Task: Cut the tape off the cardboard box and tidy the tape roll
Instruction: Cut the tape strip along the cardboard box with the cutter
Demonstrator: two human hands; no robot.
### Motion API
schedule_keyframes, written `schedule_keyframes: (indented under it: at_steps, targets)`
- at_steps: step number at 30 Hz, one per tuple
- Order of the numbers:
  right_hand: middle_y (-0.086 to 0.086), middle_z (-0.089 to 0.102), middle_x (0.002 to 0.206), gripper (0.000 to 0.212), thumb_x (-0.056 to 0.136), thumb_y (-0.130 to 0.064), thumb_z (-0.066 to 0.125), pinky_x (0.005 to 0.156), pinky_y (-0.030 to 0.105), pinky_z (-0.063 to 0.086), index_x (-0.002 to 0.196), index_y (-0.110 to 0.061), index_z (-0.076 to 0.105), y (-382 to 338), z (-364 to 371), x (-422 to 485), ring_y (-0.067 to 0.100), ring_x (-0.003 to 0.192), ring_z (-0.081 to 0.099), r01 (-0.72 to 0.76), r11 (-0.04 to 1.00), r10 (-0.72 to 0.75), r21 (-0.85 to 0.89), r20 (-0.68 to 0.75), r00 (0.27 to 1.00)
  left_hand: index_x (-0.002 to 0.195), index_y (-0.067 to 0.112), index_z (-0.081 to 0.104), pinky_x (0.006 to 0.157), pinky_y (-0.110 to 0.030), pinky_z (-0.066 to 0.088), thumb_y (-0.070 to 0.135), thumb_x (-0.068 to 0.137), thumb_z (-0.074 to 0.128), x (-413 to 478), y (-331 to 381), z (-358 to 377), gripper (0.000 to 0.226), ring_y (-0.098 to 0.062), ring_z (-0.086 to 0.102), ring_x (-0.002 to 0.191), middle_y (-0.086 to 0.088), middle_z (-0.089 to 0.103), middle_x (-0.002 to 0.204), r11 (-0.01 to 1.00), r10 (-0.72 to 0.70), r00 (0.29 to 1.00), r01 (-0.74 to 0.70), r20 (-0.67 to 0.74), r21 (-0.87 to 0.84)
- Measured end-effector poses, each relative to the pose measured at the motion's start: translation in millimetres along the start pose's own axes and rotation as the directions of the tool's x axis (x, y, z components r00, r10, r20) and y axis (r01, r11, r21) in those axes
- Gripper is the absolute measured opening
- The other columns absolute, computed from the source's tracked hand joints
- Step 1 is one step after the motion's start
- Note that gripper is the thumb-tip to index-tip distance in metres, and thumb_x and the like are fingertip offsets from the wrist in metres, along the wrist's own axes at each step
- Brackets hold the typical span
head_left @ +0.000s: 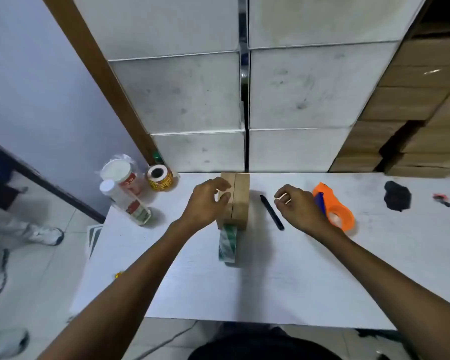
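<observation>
A small brown cardboard box [240, 201] stands on the white table [270, 281] near its far edge. A green-and-white striped tape roll [227, 246] lies against the box's near side, its tape running up onto the box. My left hand [208, 203] hovers at the box's left top edge, fingers curled and apart, holding nothing. My right hand [298, 206] hangs over the table to the right of the box, fingers loosely curled and empty. A black cutter [272, 215] lies on the table between the box and my right hand.
An orange tape dispenser [334, 206] sits just behind my right hand. Two plastic bottles [126, 196] and a yellow label roll [160, 178] stand at the table's left. A black smudge [396, 196] marks the right side. White boxes are stacked behind; a person's legs show at left.
</observation>
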State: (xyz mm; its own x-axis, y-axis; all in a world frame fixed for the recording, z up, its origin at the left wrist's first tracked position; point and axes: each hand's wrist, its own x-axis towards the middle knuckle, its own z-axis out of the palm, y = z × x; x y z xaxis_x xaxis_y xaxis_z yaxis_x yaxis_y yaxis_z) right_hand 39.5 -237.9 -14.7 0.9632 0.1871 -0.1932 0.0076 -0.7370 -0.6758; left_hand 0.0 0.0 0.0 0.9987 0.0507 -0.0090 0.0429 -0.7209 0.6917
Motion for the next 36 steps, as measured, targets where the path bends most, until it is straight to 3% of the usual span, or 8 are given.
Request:
schedule_keyframes:
  at_steps: [4,7,13,20,26,32,36]
  targets:
    - [-0.001,0.071,0.094,0.015,0.091,-0.02,0.057,0.058,0.027,0.051,0.105,-0.017,0.061,28,21,1,0.021,0.079,0.068,-0.078,0.997,0.079,-0.025,0.036,0.996,0.121,0.02,0.06,0.093,-0.026,0.047,0.024,0.094,0.06,-6,-7,12,0.027,-0.02,0.057,0.114,-0.004,0.06,0.13,0.996,-0.025,0.999,0.021,0.043,0.09]
    - [0.004,0.066,0.109,0.022,0.091,-0.018,0.06,0.069,0.029,0.05,0.112,-0.014,0.059,46,33,6,0.018,0.085,0.06,-0.081,0.994,0.083,-0.067,0.026,0.996,0.122,0.02,0.059,0.094,-0.031,0.05,0.024,0.094,0.06,-4,-12,19,0.028,-0.024,0.056,0.116,-0.005,0.057,0.132,0.993,-0.018,0.998,0.012,0.055,0.119]
    - [0.01,0.062,0.117,0.03,0.09,-0.017,0.061,0.078,0.036,0.052,0.119,-0.011,0.055,63,48,20,0.026,0.097,0.062,-0.116,0.983,0.124,-0.144,0.047,0.991,0.13,0.021,0.053,0.102,-0.039,0.047,0.023,0.091,0.062,4,-13,27,0.04,-0.029,0.038,0.134,-0.005,0.045,0.145,0.967,-0.031,0.995,0.006,0.093,0.253]
    - [0.015,0.055,0.122,0.036,0.092,-0.017,0.061,0.079,0.04,0.052,0.124,-0.007,0.049,66,67,41,0.032,0.107,0.059,-0.156,0.957,0.177,-0.246,0.067,0.982,0.129,0.018,0.054,0.096,-0.042,0.052,0.019,0.091,0.061,15,-14,40,0.038,-0.031,0.042,0.129,-0.005,0.048,0.143,0.949,-0.011,0.996,-0.017,0.087,0.315]
    - [0.016,0.057,0.116,0.035,0.092,-0.025,0.062,0.071,0.037,0.049,0.117,-0.004,0.05,72,78,52,0.034,0.104,0.06,-0.193,0.934,0.227,-0.299,0.084,0.97,0.127,0.018,0.056,0.09,-0.04,0.052,0.025,0.094,0.057,22,-26,43,0.033,-0.029,0.047,0.125,-0.005,0.051,0.14,0.962,-0.063,0.996,0.044,0.064,0.271]
    - [0.016,0.062,0.107,0.023,0.093,-0.024,0.061,0.062,0.034,0.04,0.097,-0.008,0.045,84,86,56,0.032,0.094,0.062,-0.232,0.918,0.286,-0.321,0.134,0.949,0.118,0.022,0.057,0.088,-0.045,0.057,0.029,0.094,0.058,28,-41,49,0.025,-0.029,0.054,0.117,-0.004,0.048,0.139,0.974,-0.109,0.991,0.091,0.078,0.205]
    - [0.015,0.057,0.095,0.025,0.095,-0.025,0.059,0.049,0.028,0.035,0.093,-0.006,0.043,88,85,59,0.024,0.076,0.055,-0.236,0.931,0.313,-0.277,0.277,0.909,0.12,0.019,0.059,0.088,-0.041,0.057,0.025,0.094,0.059,30,-45,53,0.027,-0.029,0.058,0.113,-0.005,0.045,0.141,0.98,-0.084,0.995,0.073,0.056,0.187]
